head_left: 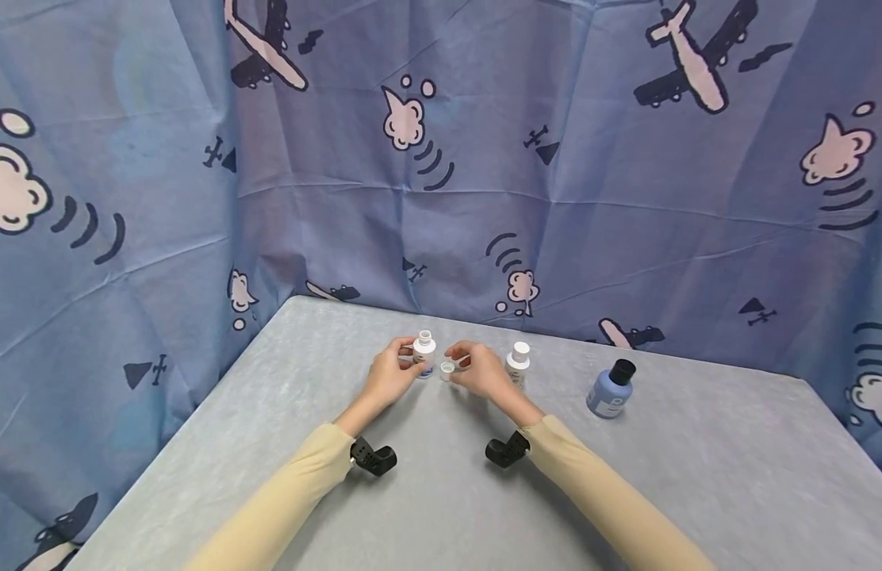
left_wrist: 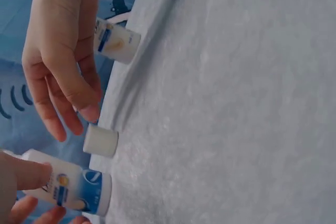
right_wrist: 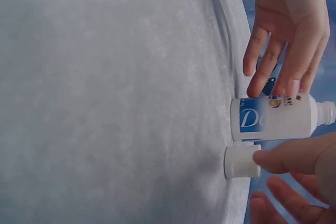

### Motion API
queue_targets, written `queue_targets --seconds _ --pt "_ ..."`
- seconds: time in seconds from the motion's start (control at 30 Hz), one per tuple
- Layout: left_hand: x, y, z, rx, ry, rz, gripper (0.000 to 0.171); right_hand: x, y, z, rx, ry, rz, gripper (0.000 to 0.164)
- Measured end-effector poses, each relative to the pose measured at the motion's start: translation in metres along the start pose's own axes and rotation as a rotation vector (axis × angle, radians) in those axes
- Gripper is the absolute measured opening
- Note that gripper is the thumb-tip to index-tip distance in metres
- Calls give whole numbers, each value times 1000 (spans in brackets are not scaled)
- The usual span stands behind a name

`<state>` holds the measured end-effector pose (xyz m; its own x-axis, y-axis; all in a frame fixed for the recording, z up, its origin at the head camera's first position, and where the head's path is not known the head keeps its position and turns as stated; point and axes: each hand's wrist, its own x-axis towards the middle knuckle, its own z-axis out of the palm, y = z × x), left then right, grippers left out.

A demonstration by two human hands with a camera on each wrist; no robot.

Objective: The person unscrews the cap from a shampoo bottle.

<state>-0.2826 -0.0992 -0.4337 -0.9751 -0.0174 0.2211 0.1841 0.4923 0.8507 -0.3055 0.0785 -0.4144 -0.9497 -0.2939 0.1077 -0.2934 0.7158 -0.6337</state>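
A small white bottle with a blue label (head_left: 424,357) stands uncapped on the table. My left hand (head_left: 391,374) holds it, thumb on one side and fingers round the other. Just right of it a white screw cap (head_left: 447,370) rests on the table, hollow side up. My right hand (head_left: 478,371) is at that cap with its fingers loosely spread. In the right wrist view the thumb (right_wrist: 278,157) overlaps the cap's upper edge, while the other fingers (right_wrist: 289,200) hang apart from it.
A second white bottle (head_left: 518,362), capped, stands behind my right hand. Farther right is a blue bottle with a black cap (head_left: 611,390). A pale cloth covers the table (head_left: 441,492). Blue curtain (head_left: 469,198) with airplane prints hangs along the back and left.
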Motion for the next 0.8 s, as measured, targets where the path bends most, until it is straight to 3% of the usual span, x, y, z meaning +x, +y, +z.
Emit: queue_targets --seconds 0.23,0.37,0.57,0.8 --pt "-14 14 -3 -4 82 -79 47 -14 -3 -7 53 137 -160 28" --pt "-27 19 3 -21 97 -98 41 -26 -2 -10 72 213 -214 25" --pt "-41 27 15 -77 73 -34 33 -42 5 -19 53 299 -221 22" --pt "-40 37 27 -119 -6 56 29 -53 15 -33 47 345 -226 18"
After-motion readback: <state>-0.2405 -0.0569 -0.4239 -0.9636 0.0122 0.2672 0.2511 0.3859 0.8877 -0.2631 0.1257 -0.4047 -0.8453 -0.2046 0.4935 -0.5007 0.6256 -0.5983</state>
